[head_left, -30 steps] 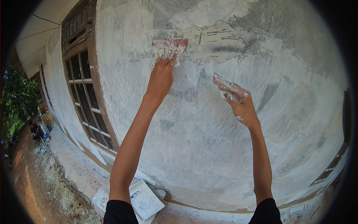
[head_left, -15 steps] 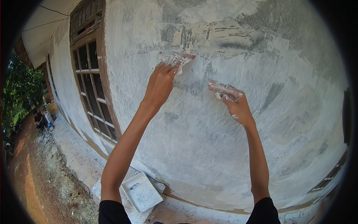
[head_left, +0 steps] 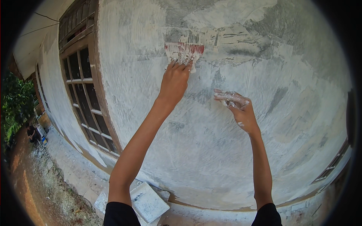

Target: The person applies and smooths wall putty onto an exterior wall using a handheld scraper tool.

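My left hand (head_left: 174, 83) is raised to the wall and closed on a wide, flat putty scraper (head_left: 184, 51). The scraper's red blade is mostly coated in white putty and its upper edge lies against the wall. Lower and to the right, my right hand (head_left: 244, 110) is held in front of the wall, fingers pressed together and smeared with white putty. What it grips, if anything, is too caked to make out. Before both hands, the wall (head_left: 211, 147) carries uneven white putty, with grey patches showing through around the scraper.
A brown-framed window (head_left: 86, 94) with panes stands at the left. Below, by the wall's foot, a whitish square tray (head_left: 150, 202) rests on a block. Far left, a person (head_left: 32, 132) crouches near a blue container (head_left: 44, 140) beside rubble and a dirt path.
My left hand has moved up and slightly right with the scraper, whose blade now faces upward, flatter to the wall. My right hand has shifted slightly right and down. The view has turned a little.
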Demonstrator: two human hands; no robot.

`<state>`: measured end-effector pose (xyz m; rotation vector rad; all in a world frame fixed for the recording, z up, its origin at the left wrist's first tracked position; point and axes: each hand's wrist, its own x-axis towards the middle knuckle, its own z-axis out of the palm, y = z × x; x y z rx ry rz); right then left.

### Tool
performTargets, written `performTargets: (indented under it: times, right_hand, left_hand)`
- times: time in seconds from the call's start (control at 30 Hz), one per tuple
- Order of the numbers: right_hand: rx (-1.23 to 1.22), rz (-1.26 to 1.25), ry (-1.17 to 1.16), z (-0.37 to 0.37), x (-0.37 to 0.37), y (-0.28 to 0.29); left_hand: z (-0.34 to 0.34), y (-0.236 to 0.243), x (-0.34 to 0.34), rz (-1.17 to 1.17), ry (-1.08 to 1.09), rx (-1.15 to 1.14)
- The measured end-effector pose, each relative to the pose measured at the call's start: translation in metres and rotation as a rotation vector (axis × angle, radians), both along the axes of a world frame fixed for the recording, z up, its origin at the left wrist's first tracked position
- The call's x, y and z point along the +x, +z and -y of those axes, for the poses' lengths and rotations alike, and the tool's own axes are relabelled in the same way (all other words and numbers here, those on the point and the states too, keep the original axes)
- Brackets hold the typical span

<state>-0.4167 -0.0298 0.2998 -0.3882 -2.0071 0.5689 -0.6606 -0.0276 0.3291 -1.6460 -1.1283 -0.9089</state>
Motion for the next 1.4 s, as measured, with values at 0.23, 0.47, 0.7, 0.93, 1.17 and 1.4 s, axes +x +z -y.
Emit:
performTargets:
  times: [0.23,0.47,0.7,0.93,1.17,1.4]
  right_hand:
    - [-0.148,-0.171,-0.005,-0.002,-0.033,-0.005]
    - [0.272,-0.295,-0.312,0.055,-0.106,-0.024]
    - [0.521,-0.103,-0.588,0.054,-0.091,-0.021]
    - [0.476,-0.282,-0.683,0.048,-0.097,-0.019]
    - [0.431,-0.590,-0.677,0.042,-0.113,-0.009]
    - [0.202,-0.800,-0.507,0.036,-0.114,-0.010]
  left_hand:
    - [0.023,-0.034,-0.004,0.147,-0.250,0.016]
    - [0.062,-0.018,0.038,0.768,-0.807,-0.016]
    - [0.060,-0.023,0.042,0.845,-1.226,-0.468]
    - [0.038,-0.027,0.047,0.879,-1.656,-0.679]
    - [0.047,-0.022,0.059,1.150,-2.203,-0.584]
    - [0.060,-0.031,0.050,1.209,-2.431,-0.747]
